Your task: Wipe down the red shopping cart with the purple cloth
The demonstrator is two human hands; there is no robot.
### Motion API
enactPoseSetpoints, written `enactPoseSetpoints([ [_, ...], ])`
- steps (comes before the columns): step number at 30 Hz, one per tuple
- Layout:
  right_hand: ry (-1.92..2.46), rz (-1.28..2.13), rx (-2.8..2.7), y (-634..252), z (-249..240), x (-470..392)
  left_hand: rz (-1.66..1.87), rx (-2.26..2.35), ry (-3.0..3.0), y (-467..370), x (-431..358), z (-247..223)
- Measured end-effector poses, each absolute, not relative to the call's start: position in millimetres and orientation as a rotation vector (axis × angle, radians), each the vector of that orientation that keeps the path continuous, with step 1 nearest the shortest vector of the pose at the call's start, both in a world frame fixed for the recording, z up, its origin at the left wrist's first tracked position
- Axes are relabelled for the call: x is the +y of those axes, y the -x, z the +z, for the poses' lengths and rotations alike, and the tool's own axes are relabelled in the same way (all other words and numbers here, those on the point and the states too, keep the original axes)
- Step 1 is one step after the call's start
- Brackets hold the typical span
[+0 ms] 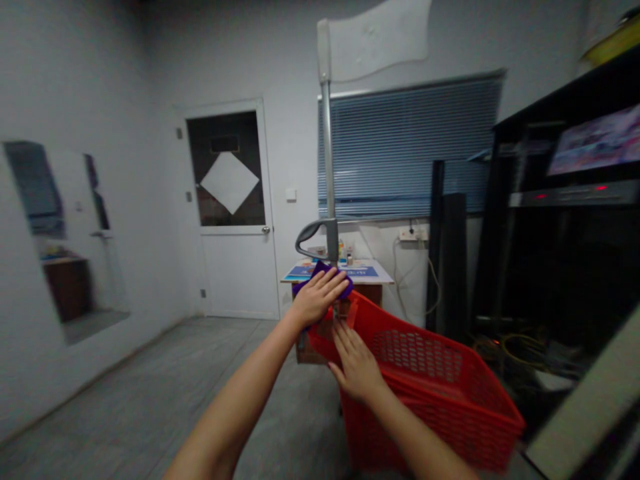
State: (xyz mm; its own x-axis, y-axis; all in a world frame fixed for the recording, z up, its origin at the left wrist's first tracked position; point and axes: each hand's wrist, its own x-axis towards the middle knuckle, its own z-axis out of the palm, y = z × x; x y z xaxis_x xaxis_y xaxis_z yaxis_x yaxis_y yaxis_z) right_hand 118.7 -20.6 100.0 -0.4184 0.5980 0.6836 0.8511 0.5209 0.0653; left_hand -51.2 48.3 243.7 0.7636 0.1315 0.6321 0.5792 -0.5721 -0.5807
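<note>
My left hand (317, 295) lies over a dark purple cloth (345, 285) and presses it at the raised near corner of a red plastic basket (425, 393). Its fingers stretch across the cloth, and the thumb is hidden. Just below, my right hand (357, 363) rests with extended fingers against the basket's end wall, the thumb held apart. Above the cloth, a metal pole (329, 147) rises from the basket's end. It carries a grey loop handle (317, 240) and, at the top, a white flag-shaped panel (377, 40).
Behind the basket stands a small table (375, 272) with bottles on it. A white door (237, 273) and a wall mirror (83, 247) are on the left. At right are a dark rack (555, 260) with a lit screen, loose cables (523, 350) and a pale slanted board (585, 400).
</note>
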Motion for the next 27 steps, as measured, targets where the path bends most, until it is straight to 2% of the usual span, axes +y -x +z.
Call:
enactPoseSetpoints([
  [5,1.133,-0.592,-2.199,-124,117,-14,-0.588,-0.447,2.166,57,47,241],
  [11,1.122,-0.636,-2.271,-131,131,-16,-0.719,-0.518,2.116,54,51,263],
  [17,1.068,-0.645,-2.325,-133,144,-15,-0.633,-0.479,2.160,59,50,240],
  [27,0.968,-0.651,-2.453,-144,150,-8,-0.641,-0.519,2.157,64,49,237],
])
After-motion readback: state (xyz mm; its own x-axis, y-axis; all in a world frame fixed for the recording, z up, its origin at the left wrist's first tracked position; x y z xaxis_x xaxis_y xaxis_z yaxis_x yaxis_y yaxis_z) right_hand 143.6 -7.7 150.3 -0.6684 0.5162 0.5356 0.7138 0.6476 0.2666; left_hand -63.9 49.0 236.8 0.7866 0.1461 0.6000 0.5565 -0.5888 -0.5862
